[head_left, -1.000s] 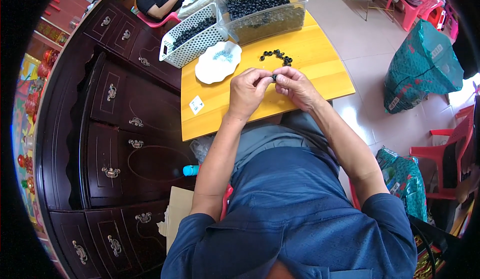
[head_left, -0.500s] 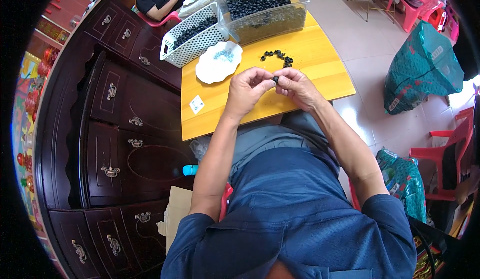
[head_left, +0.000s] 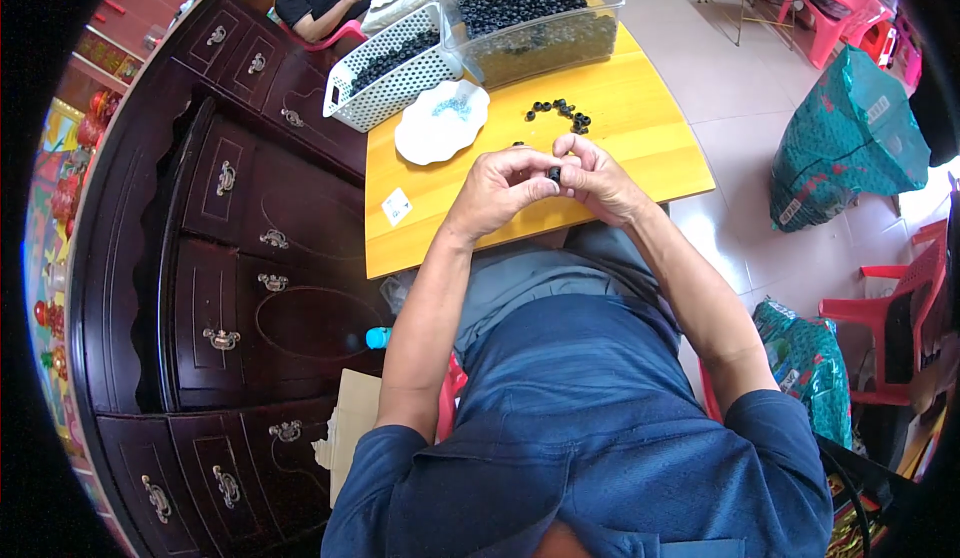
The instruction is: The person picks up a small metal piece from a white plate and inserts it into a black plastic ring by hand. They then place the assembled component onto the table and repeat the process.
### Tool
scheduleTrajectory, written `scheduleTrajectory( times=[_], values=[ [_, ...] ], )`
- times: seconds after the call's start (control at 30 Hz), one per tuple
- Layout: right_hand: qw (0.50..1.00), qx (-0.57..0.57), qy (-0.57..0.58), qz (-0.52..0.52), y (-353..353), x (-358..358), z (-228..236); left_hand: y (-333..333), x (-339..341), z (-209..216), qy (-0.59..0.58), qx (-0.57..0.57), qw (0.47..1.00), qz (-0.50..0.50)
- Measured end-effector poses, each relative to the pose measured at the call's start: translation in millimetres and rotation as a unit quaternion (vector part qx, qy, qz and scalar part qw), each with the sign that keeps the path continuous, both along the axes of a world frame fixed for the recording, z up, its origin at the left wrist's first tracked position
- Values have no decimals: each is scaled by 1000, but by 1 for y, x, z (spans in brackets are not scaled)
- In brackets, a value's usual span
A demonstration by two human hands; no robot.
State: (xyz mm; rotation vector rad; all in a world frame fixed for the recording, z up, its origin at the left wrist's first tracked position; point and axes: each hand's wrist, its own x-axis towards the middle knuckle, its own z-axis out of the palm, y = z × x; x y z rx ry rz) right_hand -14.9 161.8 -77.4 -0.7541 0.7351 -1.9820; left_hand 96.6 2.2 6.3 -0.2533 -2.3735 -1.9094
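Evidently both bare hands meet over one small, round, black, glossy piece (head_left: 555, 173), held above the near edge of a yellow wood-grain desk (head_left: 640, 148). The left hand (head_left: 500, 188) has its thumb and index finger clamped on that piece. The right hand (head_left: 600, 184) touches it with the thumb, its index finger raised apart; whether its other fingers close on it is hidden.

On the desk, roughly a dozen loose black pieces (head_left: 581, 120) lie in a curved line beyond the right hand, too crowded for an exact count, and one more dark piece (head_left: 518, 144) shows just beyond the left hand. One white, wavy-edged plate (head_left: 425, 146) carries a scatter of pale blue bits (head_left: 452, 110), too small to number. Behind it stand two containers side by side: one white perforated plastic basket (head_left: 395, 88) and one clear plastic bin (head_left: 600, 38), both holding uncountable black pieces.

One white square label (head_left: 396, 206) lies near the desk's left edge, its dark print too small to read. On the right stand two teal patterned bags (head_left: 850, 148), each bearing pale printed patches. One other person (head_left: 322, 3) sits beyond the basket.
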Motion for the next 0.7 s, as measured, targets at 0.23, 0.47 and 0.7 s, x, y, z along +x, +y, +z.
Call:
scheduleTrajectory(
  times=[0.23,0.47,0.7],
  values=[
    [1000,7,-15,-7,-2,8,-5,4,6,-14,34,2,999,40],
    [999,35,-26,-20,-2,3,0,0,-4,-29,-10,97,995,26],
    [996,74,-13,-54,-3,-1,8,-29,-19,-23,-74,84,992,62]
  ],
)
